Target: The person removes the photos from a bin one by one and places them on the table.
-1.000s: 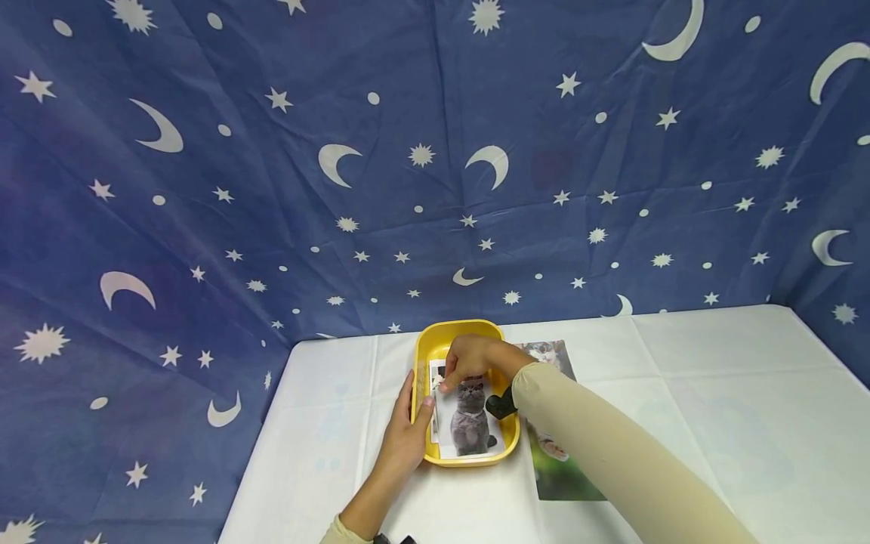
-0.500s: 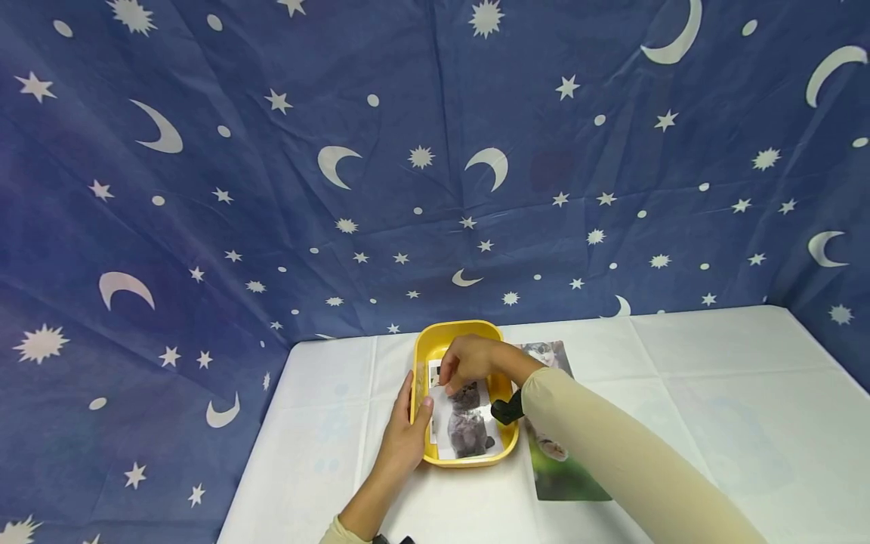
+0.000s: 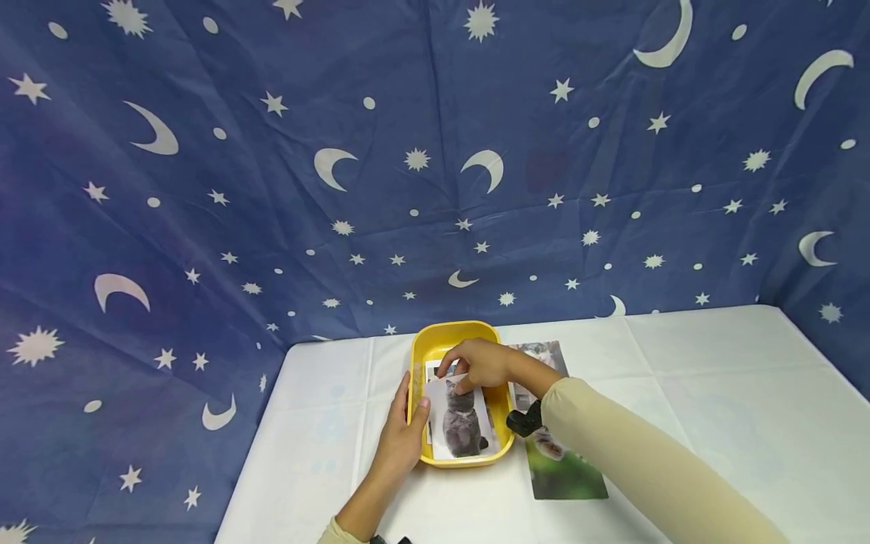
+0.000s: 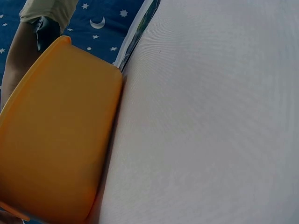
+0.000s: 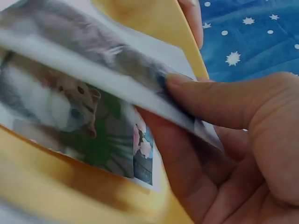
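Both hands are occupied: the right hand (image 3: 485, 364) pinches the grey cat photo (image 3: 462, 432) between thumb and fingers, and the left hand (image 3: 401, 442) grips the yellow tray (image 3: 435, 340) by its side. White cloth (image 3: 707, 408) spreads beneath, with a blue star-and-moon curtain (image 3: 381, 276) behind. Beside the tray, the right sleeve (image 3: 639, 449) crosses a larger photo (image 3: 564, 476). The grey cat photo tilts above other photos (image 5: 105, 144) inside the tray, between the hands.

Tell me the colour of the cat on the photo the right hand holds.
Grey; the cat photo shows best in the head view.
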Motion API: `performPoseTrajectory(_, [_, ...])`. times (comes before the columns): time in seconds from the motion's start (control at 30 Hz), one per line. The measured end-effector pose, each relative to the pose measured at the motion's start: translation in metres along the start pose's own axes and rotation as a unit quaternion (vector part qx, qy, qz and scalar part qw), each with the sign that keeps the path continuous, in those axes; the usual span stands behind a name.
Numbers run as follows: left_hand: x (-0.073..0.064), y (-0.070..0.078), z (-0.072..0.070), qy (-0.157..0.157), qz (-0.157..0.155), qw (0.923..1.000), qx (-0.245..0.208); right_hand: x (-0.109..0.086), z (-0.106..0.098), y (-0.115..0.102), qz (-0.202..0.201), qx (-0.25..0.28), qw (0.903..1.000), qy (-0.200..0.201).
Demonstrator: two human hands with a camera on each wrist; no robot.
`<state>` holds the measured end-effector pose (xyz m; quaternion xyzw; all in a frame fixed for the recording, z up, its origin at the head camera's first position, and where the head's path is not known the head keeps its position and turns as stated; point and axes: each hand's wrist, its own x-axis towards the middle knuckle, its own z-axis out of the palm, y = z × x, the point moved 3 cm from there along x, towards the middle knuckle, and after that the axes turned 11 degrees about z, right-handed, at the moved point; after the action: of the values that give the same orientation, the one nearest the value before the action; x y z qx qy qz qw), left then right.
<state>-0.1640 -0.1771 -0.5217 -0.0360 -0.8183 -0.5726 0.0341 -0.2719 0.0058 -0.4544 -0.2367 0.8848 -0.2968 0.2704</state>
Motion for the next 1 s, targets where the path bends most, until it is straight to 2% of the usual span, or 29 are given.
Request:
performPoseTrajectory(0.23, [0.001,0.0,-0.001,0.006,0.004,0.9999,-0.007,-0.019,-0.017,0.013,-0.036,0.08,0.993,0.078])
performPoseTrajectory(0.4, [0.0,0.0,0.0,0.01,0.001,0.9999,-0.004,-0.039,-0.037,0.034,-0.009,0.165,0.9804,0.107])
performPoseTrajectory(0.5, [0.0,0.0,0.0,0.009,-0.005,0.9999,-0.001,-0.052,-0.05,0.047,0.007,0.192,0.9742,0.119])
performPoseTrajectory(0.73, [0.0,0.0,0.0,0.01,-0.011,0.9999,0.003,-0.076,-0.072,0.09,0.042,0.205,0.9676,0.142])
performPoseTrajectory(1.0, [0.0,-0.001,0.0,0.009,-0.014,0.9999,0.001,-0.099,-0.09,0.137,0.081,0.181,0.9667,0.161])
